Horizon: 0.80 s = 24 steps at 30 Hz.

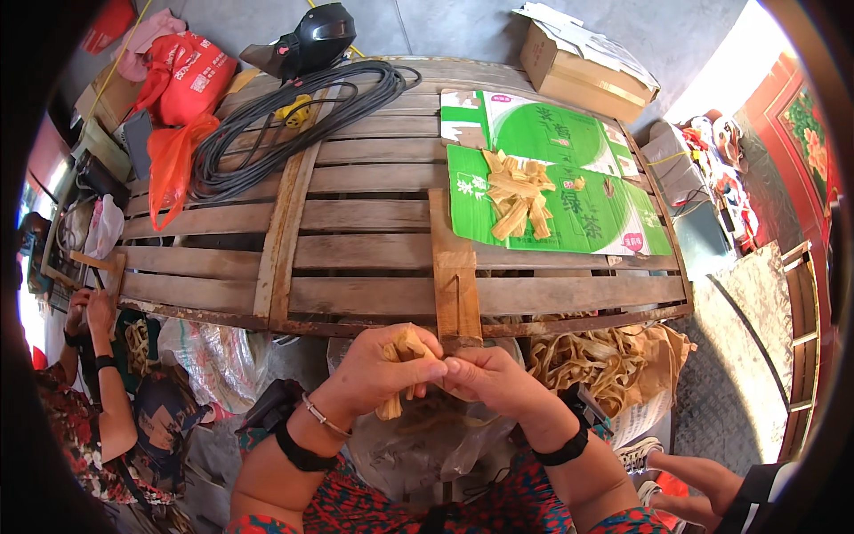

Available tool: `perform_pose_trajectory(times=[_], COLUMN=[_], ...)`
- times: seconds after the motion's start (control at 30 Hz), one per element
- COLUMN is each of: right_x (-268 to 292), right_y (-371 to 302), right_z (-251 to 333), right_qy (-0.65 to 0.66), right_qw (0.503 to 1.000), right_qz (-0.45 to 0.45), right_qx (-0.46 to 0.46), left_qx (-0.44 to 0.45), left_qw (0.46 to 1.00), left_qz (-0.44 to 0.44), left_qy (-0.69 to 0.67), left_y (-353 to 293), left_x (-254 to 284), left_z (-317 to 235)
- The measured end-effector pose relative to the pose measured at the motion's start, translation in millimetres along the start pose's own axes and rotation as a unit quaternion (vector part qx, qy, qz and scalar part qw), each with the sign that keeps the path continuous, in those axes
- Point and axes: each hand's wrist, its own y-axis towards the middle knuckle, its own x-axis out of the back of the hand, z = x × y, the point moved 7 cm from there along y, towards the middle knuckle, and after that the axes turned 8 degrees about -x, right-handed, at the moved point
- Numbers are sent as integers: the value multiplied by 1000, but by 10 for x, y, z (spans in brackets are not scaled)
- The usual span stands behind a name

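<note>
My left hand is closed around a few tan, folded dried strips, which stick out above and below its fingers. Right beside it, my right hand is pinched, its thumb and fingertips meeting the left thumb tip; what it grips is too small to make out. Both hands are just off the near edge of the slatted table, in front of a narrow wooden board. Farther off, a pile of similar folded strips lies on a flattened green carton.
A sack of long tan strips stands at the right below the slatted wooden table. Coiled black cable, a red bag, a black helmet and a cardboard box sit farther back. Another person's hands work at the left.
</note>
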Motion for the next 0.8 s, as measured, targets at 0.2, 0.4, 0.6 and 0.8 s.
perform_pose_trajectory(times=[0.2,0.4,0.6,0.8], right_x=[457,647,626,506], right_y=[-89,30,-83,-706], right_z=[186,342,300,665], right_qy=[-51,-362,-276,-117], right_qw=[972,823,837,749], right_qz=[-193,-409,-417,-464], right_qx=[120,157,222,459], left_qx=[-59,-41,-138,-227], left_qw=[994,985,919,923], left_qz=[-78,-151,-200,-174], left_qy=[-38,69,312,256], left_y=[128,477,320,106], left_x=[129,207,281,110], left_z=[99,409,227,-206])
